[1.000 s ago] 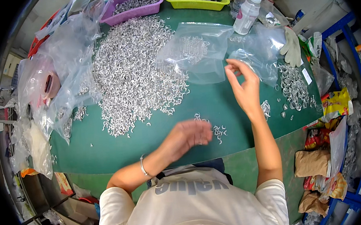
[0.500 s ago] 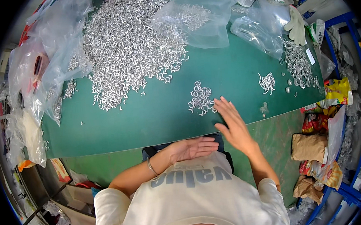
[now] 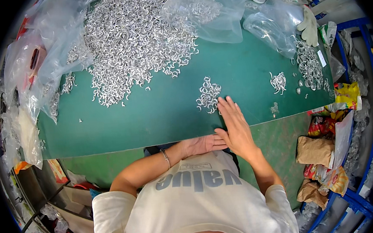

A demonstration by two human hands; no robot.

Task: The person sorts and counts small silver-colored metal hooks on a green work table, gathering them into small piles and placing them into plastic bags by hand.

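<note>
My right hand (image 3: 235, 128) lies over the front edge of the green table (image 3: 165, 118), its fingers stretched out. Its fingertips touch the near right side of a small heap of silvery curved metal pieces (image 3: 208, 94). Just below the table edge my left hand (image 3: 203, 144) is held palm up and flat, with nothing on it; its fingertips reach under the right hand's thumb. A bracelet (image 3: 166, 157) circles the left wrist. Beyond the small heap, to the left, spreads a large pile of similar curved metal pieces (image 3: 134, 46).
Clear plastic bags (image 3: 218, 14) lie along the back and left. At the right are a small bunch of thin metal pieces (image 3: 278, 83), a pile of metal rings (image 3: 309, 64) and a white glove (image 3: 308, 28). A blue rack (image 3: 369, 103) and paper bags (image 3: 314, 151) stand beyond the right edge.
My right hand has shifted slightly left and closer to the small heap. Its thumb now meets my left hand's fingertips. The view has tilted a little.
</note>
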